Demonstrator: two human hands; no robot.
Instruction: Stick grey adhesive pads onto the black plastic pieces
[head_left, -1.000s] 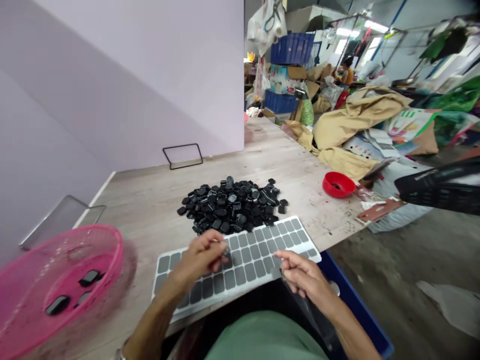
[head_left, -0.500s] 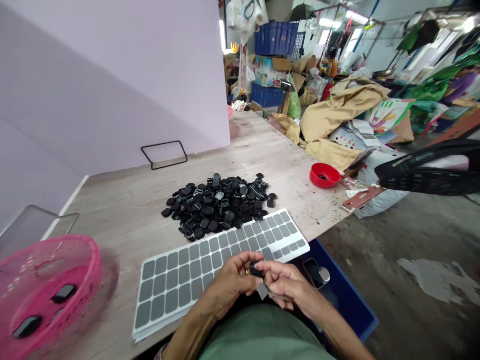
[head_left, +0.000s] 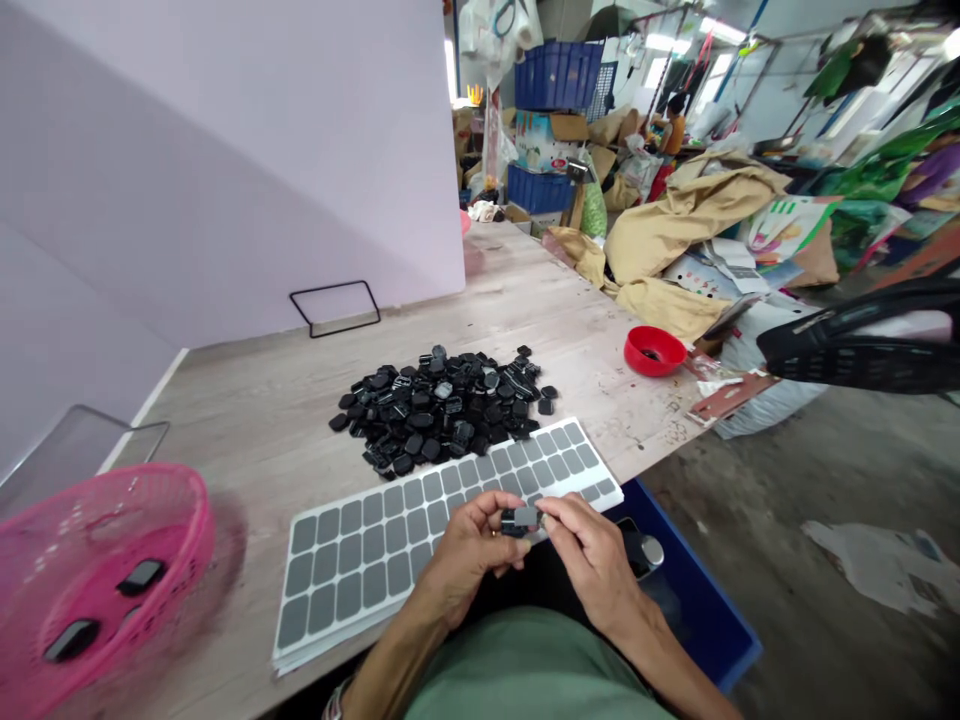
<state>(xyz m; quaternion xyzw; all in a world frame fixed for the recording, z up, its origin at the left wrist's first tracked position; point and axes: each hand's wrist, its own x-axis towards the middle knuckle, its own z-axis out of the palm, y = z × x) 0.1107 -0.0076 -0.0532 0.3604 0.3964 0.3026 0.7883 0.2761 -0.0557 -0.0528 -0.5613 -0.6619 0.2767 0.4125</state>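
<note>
My left hand [head_left: 469, 555] is closed on a small black plastic piece [head_left: 510, 524], held over the near edge of the table. A grey sticker [head_left: 527, 516] lies along the piece's upper face. My right hand [head_left: 589, 560] pinches the right end of that sticker between thumb and fingertips. Beneath and beyond both hands is a white sheet of rounded grey stickers [head_left: 350, 553], with part of its near edge hidden by my left arm. Behind the sheet rises a heap of black plastic pieces [head_left: 442, 405].
A pink basket [head_left: 196, 520] with a few black pieces stands at the left. At the right table edge sits a red bowl [head_left: 654, 352]. Below the table on the right is a blue crate [head_left: 697, 590] holding a phone. A black wire frame [head_left: 336, 290] leans by the wall.
The grey sticker, tilted below the black piece before, now lies along its top. My right hand has turned and shifted slightly right, and the piece is held more level.
</note>
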